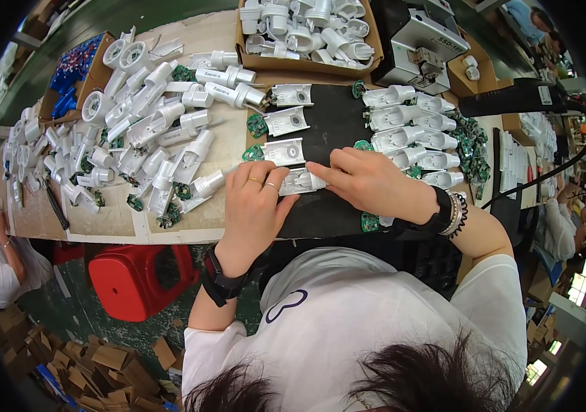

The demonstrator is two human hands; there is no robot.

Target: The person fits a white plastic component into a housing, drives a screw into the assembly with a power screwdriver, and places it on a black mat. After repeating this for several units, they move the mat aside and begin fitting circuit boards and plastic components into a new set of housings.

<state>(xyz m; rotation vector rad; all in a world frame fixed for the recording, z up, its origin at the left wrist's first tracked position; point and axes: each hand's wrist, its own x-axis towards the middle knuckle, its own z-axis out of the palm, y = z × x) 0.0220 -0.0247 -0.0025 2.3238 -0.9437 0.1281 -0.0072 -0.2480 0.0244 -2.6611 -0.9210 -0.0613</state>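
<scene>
A white plastic half-shell housing (300,181) lies on the black mat (330,117) between my two hands. My left hand (255,206) grips its left end, with rings and bent fingers showing. At its right end, the closed fingers of my right hand (365,180) press on the shell; what the fingertips touch inside is too small to make out. Just beyond lie several similar open shells (284,152) in a column, with green circuit boards (257,126) beside them. To the right are rows of white housings (403,117) with boards attached.
Loose white housings (162,123) are heaped at the left. A cardboard box (310,65) of white parts stands at the back, near a grey machine (420,51). Green boards (473,154) are piled at the right, below a black cabled tool (512,99). A red stool (131,281) stands below the table.
</scene>
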